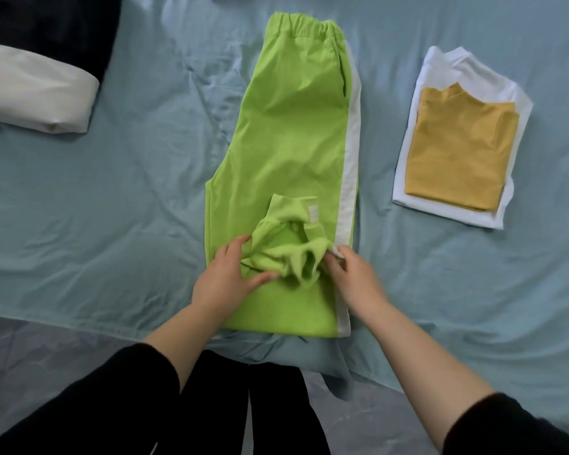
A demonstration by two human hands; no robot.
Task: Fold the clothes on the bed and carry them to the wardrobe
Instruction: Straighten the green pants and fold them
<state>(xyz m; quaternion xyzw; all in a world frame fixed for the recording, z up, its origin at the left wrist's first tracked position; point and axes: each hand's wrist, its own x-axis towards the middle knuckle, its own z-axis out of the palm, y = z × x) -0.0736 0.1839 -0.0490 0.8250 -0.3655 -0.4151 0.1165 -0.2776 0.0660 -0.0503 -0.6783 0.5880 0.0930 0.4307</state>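
Green trousers (pixel 293 126) lie flat on the bed (pixel 112 192), waistband away from your hands. Your left hand (pixel 225 280) grips the bunched leg end (pixel 289 257) between thumb and fingers; your right hand (pixel 353 277) pinches its other side. Beyond your right hand, 2 folded tops (pixel 457 142) sit stacked, well apart.

A home bedroom, wide bed under a wrinkled pale blue cotton sheet (pixel 112 192), white-cased pillow (pixel 30 93) at its left, folded mustard top on folded white shirt (pixel 506 90), grey floor (pixel 46 343) at the bedside
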